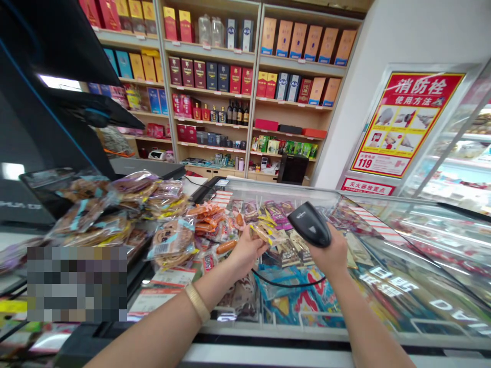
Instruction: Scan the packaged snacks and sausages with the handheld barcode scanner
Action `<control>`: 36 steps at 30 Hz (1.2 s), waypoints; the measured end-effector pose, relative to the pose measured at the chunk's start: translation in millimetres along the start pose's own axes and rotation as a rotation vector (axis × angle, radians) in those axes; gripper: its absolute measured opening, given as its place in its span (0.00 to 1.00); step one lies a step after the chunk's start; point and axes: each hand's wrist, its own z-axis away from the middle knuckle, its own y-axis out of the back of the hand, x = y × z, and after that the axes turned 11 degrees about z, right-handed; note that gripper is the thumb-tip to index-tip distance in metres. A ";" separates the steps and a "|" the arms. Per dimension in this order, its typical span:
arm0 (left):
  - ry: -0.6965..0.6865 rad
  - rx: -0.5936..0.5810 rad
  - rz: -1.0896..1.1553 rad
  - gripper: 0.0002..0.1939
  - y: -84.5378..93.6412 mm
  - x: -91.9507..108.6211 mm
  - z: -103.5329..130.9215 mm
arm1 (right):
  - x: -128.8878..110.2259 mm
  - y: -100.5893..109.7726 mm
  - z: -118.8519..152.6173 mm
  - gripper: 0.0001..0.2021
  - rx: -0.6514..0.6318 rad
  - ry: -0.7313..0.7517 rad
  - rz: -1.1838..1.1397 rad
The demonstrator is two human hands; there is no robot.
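My left hand pinches a small clear-and-yellow snack packet above a glass-topped freezer. In my right hand is a black barcode scanner, its head tilted toward the packet and its cable looping below. Close to my left wrist lie several packaged sausages and a cluster of orange-wrapped sticks. To their left sits a round flat packaged snack with a pale blue label, beside a heap of similar packets. The scanner's grip is mostly hidden by my fingers.
The freezer spans the front, with blue bags and other packets under its glass. A dark checkout machine rises at the left. Shelves of boxed goods line the back, and a red fire-hydrant poster hangs at the right.
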 end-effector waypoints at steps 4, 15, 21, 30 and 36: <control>-0.003 -0.051 -0.534 0.05 11.2 0.4 -5.3 | 1.5 -3.2 0.9 0.08 0.003 0.087 -0.034; -0.406 -0.119 -1.046 0.12 16.8 39.6 4.4 | 0.3 -3.3 1.2 0.05 0.011 0.192 -0.019; -0.663 0.240 -1.357 0.19 38.7 99.9 23.7 | -1.7 -4.0 1.8 0.07 0.000 0.220 0.008; -0.236 0.617 -1.872 0.39 89.7 120.4 80.8 | 0.6 -10.1 3.8 0.06 -0.008 0.255 -0.041; -0.328 0.715 -1.662 0.41 98.1 122.5 78.6 | -5.1 -10.9 5.3 0.06 -0.029 0.281 -0.041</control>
